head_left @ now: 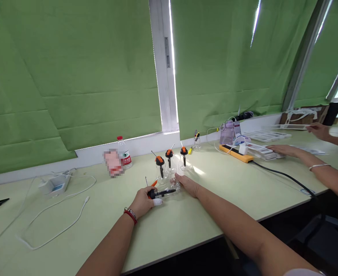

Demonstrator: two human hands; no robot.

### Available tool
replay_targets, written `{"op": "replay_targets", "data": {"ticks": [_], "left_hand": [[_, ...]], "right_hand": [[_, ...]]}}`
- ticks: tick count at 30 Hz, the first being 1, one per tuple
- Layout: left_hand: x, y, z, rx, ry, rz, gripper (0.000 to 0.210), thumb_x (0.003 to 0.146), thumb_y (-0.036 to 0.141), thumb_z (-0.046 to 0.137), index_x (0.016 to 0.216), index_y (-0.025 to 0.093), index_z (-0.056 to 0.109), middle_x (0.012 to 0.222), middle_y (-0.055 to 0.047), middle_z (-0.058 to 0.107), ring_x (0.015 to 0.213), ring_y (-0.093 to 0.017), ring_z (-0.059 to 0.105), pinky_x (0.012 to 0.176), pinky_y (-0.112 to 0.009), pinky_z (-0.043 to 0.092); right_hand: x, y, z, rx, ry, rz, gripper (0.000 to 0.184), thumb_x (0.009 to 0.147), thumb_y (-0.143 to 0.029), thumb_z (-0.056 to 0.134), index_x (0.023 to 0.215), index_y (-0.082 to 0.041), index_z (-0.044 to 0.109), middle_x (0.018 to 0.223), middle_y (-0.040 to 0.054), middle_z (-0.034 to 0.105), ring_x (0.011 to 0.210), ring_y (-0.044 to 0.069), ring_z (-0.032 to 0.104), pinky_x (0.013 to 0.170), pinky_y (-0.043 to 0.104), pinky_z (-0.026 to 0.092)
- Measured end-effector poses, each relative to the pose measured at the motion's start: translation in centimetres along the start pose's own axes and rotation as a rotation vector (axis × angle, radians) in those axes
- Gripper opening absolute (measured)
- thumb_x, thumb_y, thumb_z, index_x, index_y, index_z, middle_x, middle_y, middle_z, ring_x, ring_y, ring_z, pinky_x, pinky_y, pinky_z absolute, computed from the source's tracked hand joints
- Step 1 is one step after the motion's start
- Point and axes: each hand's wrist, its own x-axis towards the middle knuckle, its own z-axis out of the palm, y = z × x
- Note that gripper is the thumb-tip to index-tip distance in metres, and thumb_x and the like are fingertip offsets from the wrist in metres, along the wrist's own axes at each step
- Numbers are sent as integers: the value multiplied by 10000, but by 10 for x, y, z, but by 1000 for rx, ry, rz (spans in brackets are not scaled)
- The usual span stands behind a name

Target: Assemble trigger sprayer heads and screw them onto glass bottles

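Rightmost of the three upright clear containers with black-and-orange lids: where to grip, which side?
I'd wrap a hand round the clear body, below the black-and-orange lid, coming from the right. It stands upright, so its wall can be gripped, and the neighbouring container crowds its left. I'd avoid lifting by the lid: I can't tell how firmly it's fastened.

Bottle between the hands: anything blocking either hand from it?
Nothing visible: the left hand holds the bottle by its top, the right hand by its clear end. Three upright bottles stand beyond, not between.
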Motion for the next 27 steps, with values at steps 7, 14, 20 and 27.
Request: {"op": "replay_targets", "data": {"ticks": [7,14,20,27], "left_hand": [[6,-12,-7,3,13,2,646,517,439,794,1025,112,562,518,71,469,417,-88,443,401,-218,386],[6,-12,-9,-36,13,13,627,514,428,800,1004,121,554,566,66,479,406,-79,451,381,-217,401],[8,-16,-11,-51,32,14,634,495,405,816,1002,126,558,565,69,479,405,-78,451,378,-217,405],[7,-14,-11,-68,46,27,645,460,369,836,1000,132,573,578,71,472,415,-70,432,392,-213,391]], "right_hand": [[-2,2,-9,238,-173,-74,699,631,-379,764,1255,-231,485,1188,88,545,1166,240,453,955,386,355],[2,9,-11,188,-203,-105,881,495,-220,845,1283,-241,452,1201,88,545,1099,219,485,920,361,365],[0,2,-7,273,-213,-36,776,498,-232,836,1203,-210,513,1084,87,592,994,208,540,796,334,445],[-1,-1,-3,130,-114,-40,446,676,-501,679,936,-140,649,871,62,640,871,202,574,868,360,406]]}}
